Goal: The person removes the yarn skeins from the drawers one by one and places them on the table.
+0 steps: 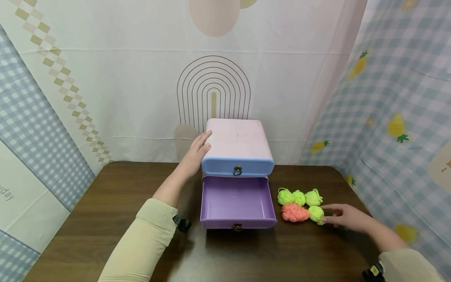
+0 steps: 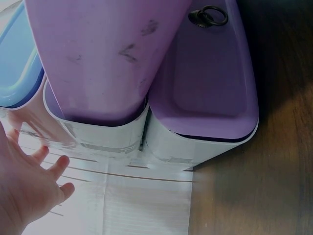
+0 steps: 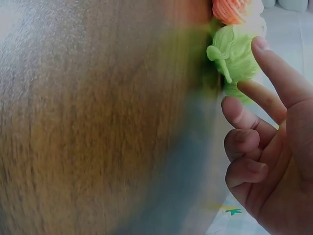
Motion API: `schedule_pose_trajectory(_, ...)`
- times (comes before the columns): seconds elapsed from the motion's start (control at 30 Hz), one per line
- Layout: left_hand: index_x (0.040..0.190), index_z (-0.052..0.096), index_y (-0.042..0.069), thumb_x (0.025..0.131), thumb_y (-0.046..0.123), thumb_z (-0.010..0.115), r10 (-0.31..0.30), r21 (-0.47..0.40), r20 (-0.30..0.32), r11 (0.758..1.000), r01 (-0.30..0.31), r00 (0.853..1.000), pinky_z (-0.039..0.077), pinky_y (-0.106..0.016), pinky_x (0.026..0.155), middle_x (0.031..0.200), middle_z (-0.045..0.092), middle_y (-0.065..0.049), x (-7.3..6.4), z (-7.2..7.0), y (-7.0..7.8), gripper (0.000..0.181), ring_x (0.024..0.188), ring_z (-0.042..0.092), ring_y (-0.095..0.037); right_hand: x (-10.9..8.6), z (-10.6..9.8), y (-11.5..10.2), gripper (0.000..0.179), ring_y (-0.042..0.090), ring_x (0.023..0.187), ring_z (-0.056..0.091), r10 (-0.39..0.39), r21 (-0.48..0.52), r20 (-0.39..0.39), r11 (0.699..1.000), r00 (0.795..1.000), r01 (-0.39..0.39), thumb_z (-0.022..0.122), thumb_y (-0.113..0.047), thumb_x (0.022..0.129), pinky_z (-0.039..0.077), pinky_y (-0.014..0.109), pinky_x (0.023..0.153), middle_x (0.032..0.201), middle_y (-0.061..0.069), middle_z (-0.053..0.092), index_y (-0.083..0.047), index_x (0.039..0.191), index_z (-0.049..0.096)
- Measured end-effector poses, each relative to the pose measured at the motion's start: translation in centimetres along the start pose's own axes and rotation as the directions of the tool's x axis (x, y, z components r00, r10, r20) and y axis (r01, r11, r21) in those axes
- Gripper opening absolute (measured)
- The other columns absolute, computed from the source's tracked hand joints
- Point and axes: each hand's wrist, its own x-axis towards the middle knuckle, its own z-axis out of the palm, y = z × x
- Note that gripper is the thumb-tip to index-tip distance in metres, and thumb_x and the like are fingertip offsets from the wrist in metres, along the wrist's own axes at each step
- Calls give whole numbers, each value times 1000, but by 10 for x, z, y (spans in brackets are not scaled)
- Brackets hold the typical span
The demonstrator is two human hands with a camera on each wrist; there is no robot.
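A small drawer cabinet (image 1: 237, 137) with a pink top stands at the back of the table. My left hand (image 1: 193, 156) rests against its upper left side, fingers extended. Below the blue top drawer (image 1: 222, 167), a purple drawer (image 1: 236, 199) is pulled out with nothing inside. My right hand (image 1: 350, 219) reaches in from the right, its thumb and index fingertip at the near edge of a yellow-green yarn ball (image 1: 316, 214); in the right wrist view the other fingers are bent. An orange yarn ball (image 1: 294, 212) sits left of that green one.
Several more yellow-green yarn balls (image 1: 298, 197) lie in a row behind, right of the cabinet. The left wrist view shows another purple drawer (image 2: 215, 73) under the pulled-out one, pushed in. A patterned cloth (image 1: 141, 78) hangs behind the brown wooden table (image 1: 134, 180).
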Motion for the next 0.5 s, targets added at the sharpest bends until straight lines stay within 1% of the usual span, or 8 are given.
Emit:
schedule_pose_trajectory(0.13, 157, 31, 26, 104, 39, 37, 6, -3, 1, 1000, -6, 1000, 13, -59, 117, 164, 16, -12, 0, 0, 0, 54, 150, 13, -29, -2, -2, 1, 64, 14, 54, 43, -24, 21, 4, 999, 1000, 24, 66, -37, 94, 43, 31, 49, 73, 6, 58, 1, 143, 49)
schedule_pose_trajectory(0.4, 157, 30, 23, 105, 38, 37, 16, 2, 3, 1000, -16, 1000, 12, -59, 117, 164, 15, -13, 0, 0, -1, 55, 150, 12, -31, -3, -1, 0, 62, 11, 52, 42, -38, 11, -25, 999, 999, 38, 67, -38, 94, 44, 30, 48, 73, 5, 59, -1, 141, 52)
schedule_pose_trajectory(0.5, 157, 31, 23, 105, 38, 37, 21, 0, 1, 1000, -21, 1000, 12, -60, 117, 163, 16, -14, 0, 1, -1, 55, 150, 13, -31, -4, -1, -1, 60, 11, 52, 43, -59, 7, -31, 998, 998, 59, 66, -38, 95, 44, 30, 48, 74, 6, 60, -1, 140, 53)
